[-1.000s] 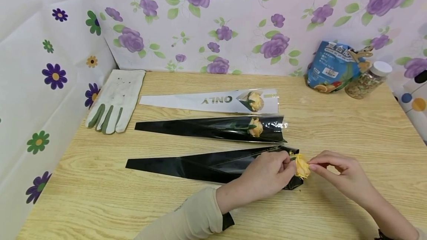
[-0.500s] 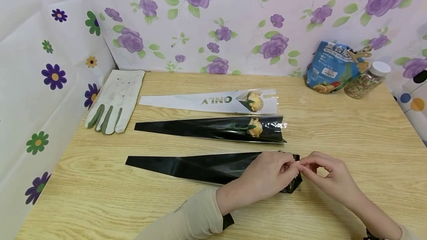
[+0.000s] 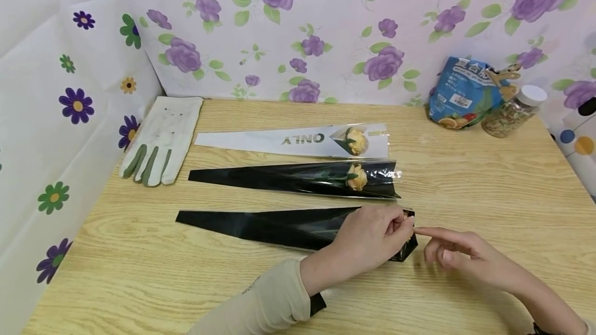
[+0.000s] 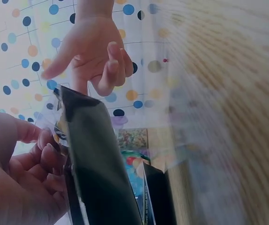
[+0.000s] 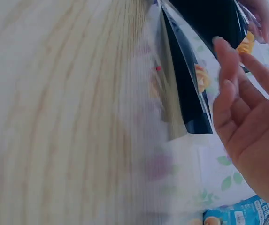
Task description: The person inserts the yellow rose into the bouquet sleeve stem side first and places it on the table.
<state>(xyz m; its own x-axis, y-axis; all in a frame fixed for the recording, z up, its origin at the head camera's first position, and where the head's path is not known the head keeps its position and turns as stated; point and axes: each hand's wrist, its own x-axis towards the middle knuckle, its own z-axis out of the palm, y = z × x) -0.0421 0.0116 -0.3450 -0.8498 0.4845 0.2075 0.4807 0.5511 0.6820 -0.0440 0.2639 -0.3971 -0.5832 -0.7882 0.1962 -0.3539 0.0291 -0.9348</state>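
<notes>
My left hand (image 3: pixel 370 237) pinches the wide mouth of a black flower sleeve (image 3: pixel 265 229) by its edge, at the front of the table. In the left wrist view the sleeve (image 4: pixel 96 154) stands out from those pinching fingers. A yellow rose (image 5: pixel 245 43) shows at the mouth of this sleeve in the right wrist view; the rest of it is hidden inside and behind the left hand. My right hand (image 3: pixel 470 255) reaches in from the right, index finger extended to the mouth at the rose, other fingers loosely bent.
Behind lie a black sleeve (image 3: pixel 265 179) and a white sleeve (image 3: pixel 242 141) marked ONLY, each with a yellow rose. A work glove (image 3: pixel 163 133) lies at left. At back right stand a blue bag (image 3: pixel 458 97) with a clip and a jar (image 3: pixel 507 115) of granules.
The rose has gone from outside the mouth into the sleeve. My right hand has changed from pinching at the rose to pointing one finger at the mouth. My left hand keeps its hold.
</notes>
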